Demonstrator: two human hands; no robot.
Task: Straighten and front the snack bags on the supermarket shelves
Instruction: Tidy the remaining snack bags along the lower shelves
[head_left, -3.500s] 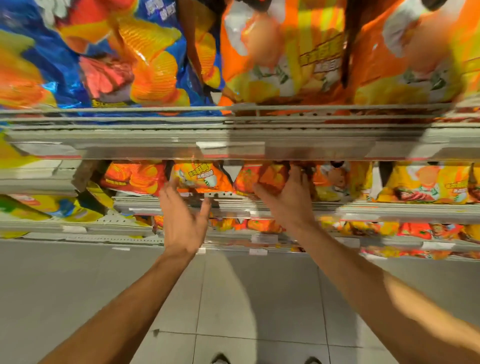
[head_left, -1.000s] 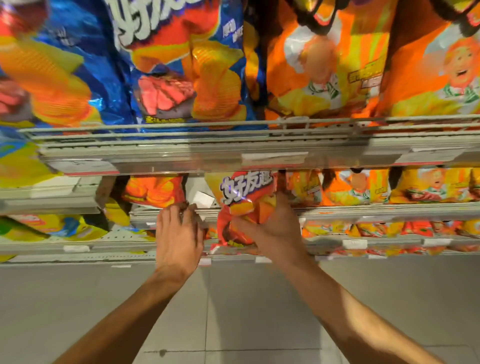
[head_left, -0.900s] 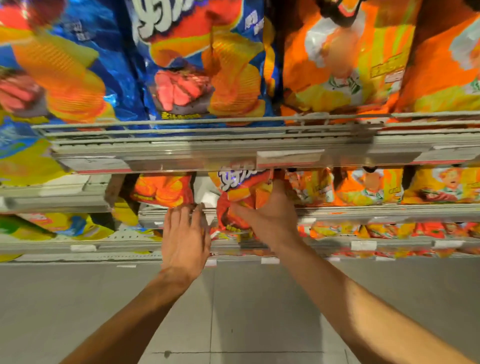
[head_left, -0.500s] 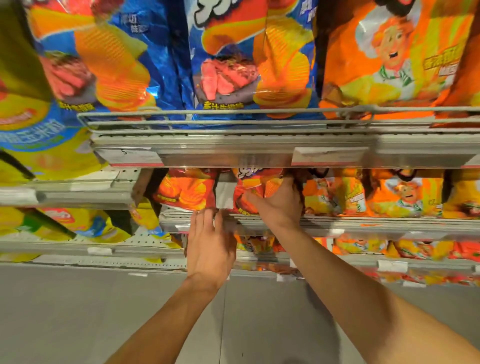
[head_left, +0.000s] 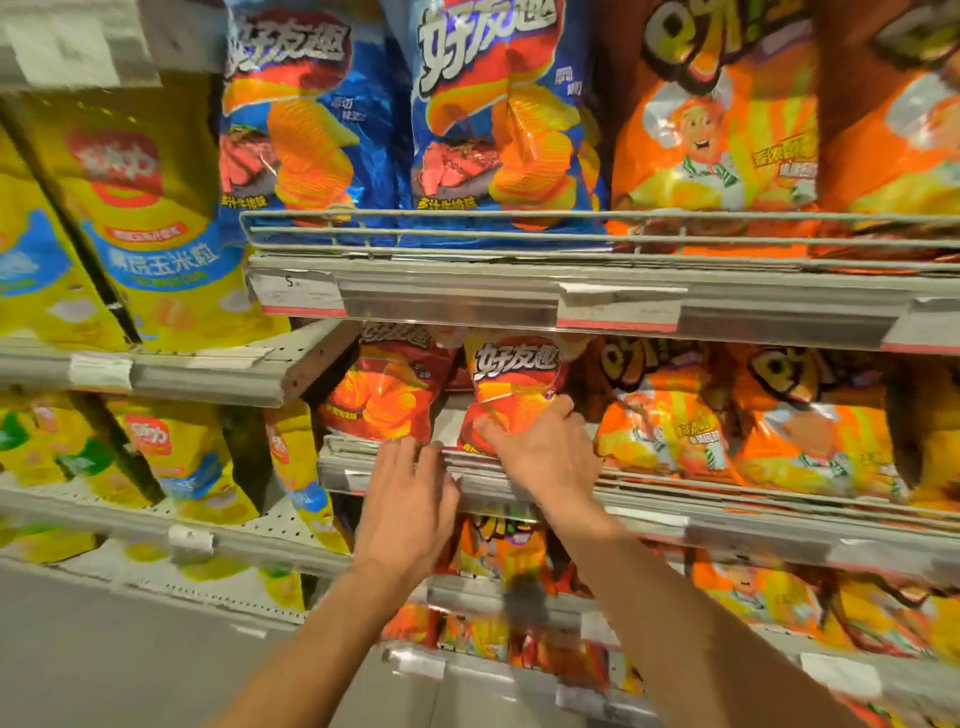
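Our right hand (head_left: 545, 452) grips a red bag (head_left: 511, 389) at the shelf's (head_left: 727, 519) front edge; our left hand (head_left: 410, 499) rests flat, fingers straight, on that edge.

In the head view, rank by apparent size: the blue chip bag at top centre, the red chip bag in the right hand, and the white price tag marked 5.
1. Blue chip bag, largest, though it is nearer the camera and cut off at the top.
2. Red chip bag, gripped by the right hand.
3. Price tag, smallest.
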